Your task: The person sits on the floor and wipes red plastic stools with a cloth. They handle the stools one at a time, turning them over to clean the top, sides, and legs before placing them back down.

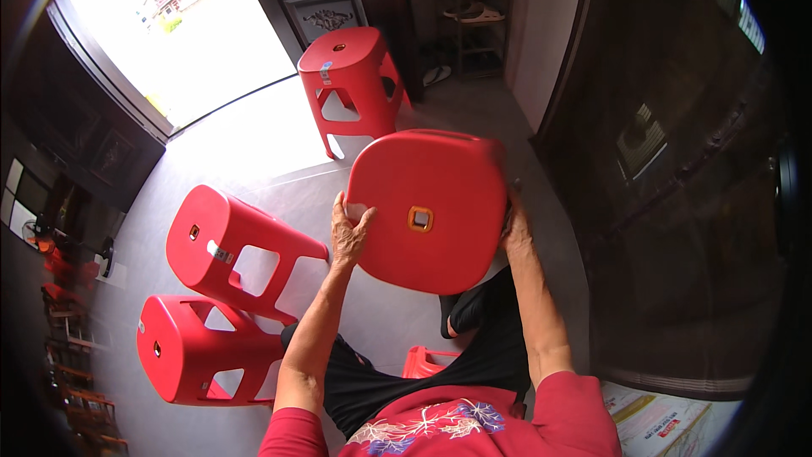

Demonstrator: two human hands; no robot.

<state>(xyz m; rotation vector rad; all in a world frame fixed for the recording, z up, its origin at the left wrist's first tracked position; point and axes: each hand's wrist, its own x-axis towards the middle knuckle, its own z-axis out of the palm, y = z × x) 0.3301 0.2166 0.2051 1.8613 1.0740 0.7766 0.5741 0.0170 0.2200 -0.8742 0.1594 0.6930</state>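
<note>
I hold a red plastic stool (427, 207) up in front of me, its square seat with a small centre hole facing me. My left hand (349, 233) grips the seat's left edge, thumb on top. My right hand (513, 228) grips the right edge, mostly hidden behind the seat. The stool's legs point away and are hidden.
Two red stools (233, 250) (199, 347) lie on their sides on the grey floor at my left. Another red stool (348, 76) stands upright near the bright open doorway (182, 34). A shoe rack (478, 8) stands at the back; a dark cabinet (677, 203) fills the right.
</note>
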